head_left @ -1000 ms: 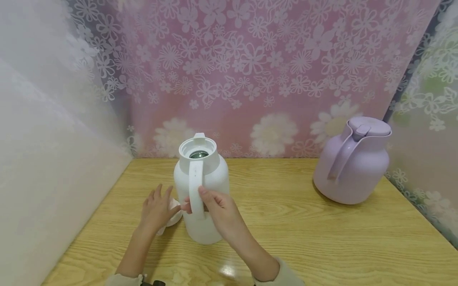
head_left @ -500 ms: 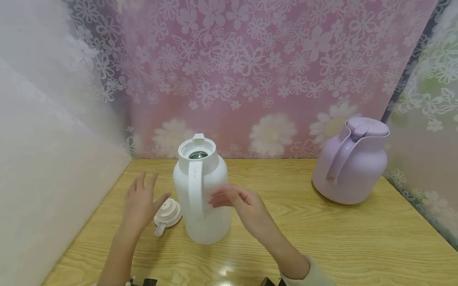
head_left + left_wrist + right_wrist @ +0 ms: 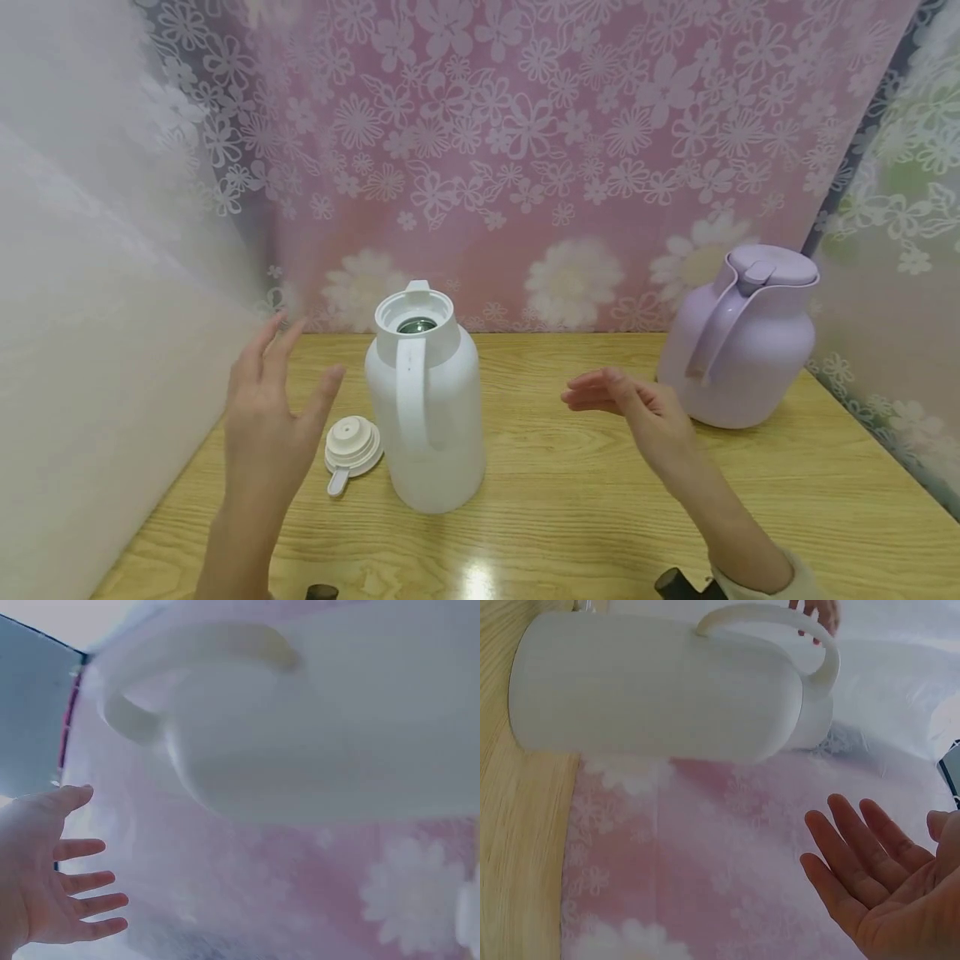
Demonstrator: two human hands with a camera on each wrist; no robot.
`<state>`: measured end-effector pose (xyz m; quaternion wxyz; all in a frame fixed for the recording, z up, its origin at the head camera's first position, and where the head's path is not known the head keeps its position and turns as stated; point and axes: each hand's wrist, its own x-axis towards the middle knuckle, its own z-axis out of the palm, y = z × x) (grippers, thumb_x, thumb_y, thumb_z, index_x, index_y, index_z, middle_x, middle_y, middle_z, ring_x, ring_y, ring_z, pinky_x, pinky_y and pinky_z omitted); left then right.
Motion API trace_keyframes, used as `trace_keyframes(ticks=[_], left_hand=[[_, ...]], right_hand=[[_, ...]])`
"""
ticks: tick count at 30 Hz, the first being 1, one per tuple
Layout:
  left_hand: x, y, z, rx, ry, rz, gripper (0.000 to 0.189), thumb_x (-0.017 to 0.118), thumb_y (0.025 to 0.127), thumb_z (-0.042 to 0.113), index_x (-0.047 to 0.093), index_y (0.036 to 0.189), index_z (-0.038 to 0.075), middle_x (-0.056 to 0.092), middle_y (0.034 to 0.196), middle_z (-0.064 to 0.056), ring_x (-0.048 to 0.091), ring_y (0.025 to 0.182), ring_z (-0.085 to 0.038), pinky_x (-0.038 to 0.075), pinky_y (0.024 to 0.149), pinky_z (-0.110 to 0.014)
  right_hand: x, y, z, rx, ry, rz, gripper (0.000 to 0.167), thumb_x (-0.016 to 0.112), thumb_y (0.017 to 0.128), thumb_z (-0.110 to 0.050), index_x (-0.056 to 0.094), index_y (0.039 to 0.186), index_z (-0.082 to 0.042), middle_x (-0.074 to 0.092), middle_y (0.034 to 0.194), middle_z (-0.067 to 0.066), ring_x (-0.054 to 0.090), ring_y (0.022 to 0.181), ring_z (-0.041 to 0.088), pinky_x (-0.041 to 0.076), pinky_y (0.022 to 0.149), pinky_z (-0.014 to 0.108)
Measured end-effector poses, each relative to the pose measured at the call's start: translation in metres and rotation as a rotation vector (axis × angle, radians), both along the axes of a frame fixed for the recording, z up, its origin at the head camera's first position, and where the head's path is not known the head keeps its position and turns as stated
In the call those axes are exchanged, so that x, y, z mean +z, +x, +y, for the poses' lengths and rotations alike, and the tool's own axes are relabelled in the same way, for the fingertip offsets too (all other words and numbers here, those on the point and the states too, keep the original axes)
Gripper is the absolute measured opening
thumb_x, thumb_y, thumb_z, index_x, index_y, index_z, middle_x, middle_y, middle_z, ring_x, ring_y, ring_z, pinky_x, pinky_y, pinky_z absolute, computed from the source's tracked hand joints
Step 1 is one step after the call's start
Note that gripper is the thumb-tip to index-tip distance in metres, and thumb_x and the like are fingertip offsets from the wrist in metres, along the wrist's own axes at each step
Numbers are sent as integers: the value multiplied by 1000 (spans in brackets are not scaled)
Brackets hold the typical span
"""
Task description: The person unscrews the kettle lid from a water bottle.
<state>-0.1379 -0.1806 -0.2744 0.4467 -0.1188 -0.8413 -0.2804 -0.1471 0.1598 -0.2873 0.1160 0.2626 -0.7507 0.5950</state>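
Note:
A white thermos jug (image 3: 438,417) stands upright on the wooden table, its mouth uncovered and its handle facing me. Left of it lies its off-white lid (image 3: 351,447), with a small tab pointing toward me. My left hand (image 3: 266,425) is raised left of the lid with fingers spread, holding nothing; the left wrist view also shows the fingers (image 3: 90,881) apart from the jug. To the right, my right hand (image 3: 660,421) hovers between the white jug and a lilac thermos jug (image 3: 738,350). Its fingers (image 3: 855,862) are extended and nothing is in them.
The lilac jug stands closed at the right of the wooden table (image 3: 570,500). A pink floral curtain (image 3: 480,167) hangs along the back edge. A pale sheet (image 3: 97,292) borders the left side, and another floral sheet (image 3: 900,275) the right.
My right hand has let go of the white jug's handle and moved right. My left hand has drawn back leftward from beside the lid, leaving it in full view. Both jugs stay put.

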Motion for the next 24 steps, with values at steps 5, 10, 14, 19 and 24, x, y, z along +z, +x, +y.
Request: trace_keyframes(ticks=[5,10,14,19,24], left_hand=[[19,10,34,-109,-36,163,60,49,90,51,51,125,3,43,134,-15,40,119,-36,34,94,-52],[26,10,67,-238,-63,214,55,49,92,47,51,124,3,44,131,-16,44,115,-35,36,91,-51],[24,8,92,-333,-82,216,53,47,93,46,51,124,3,43,133,-15,43,117,-32,38,90,-49],[16,6,121,-434,-126,202,54,44,94,45,48,127,1,39,135,-15,39,121,-31,34,97,-44],[7,1,148,-491,-149,136,52,44,95,44,45,128,4,37,137,-12,39,122,-28,36,96,-43]], right_hand=[[1,3,36,-64,25,3,39,28,102,-14,62,106,5,67,97,11,64,89,19,45,84,22],[1,7,65,-130,48,-24,42,26,103,-17,59,111,8,66,102,6,62,93,15,44,83,19],[-2,10,86,-174,19,-51,41,27,103,-17,57,113,9,66,104,5,62,94,13,43,83,17],[-4,12,111,-201,-19,-23,38,29,102,-15,57,112,9,66,104,3,60,98,9,40,84,15],[-8,9,135,-261,-110,21,35,34,101,-13,58,111,10,68,97,2,61,94,7,41,81,13]])
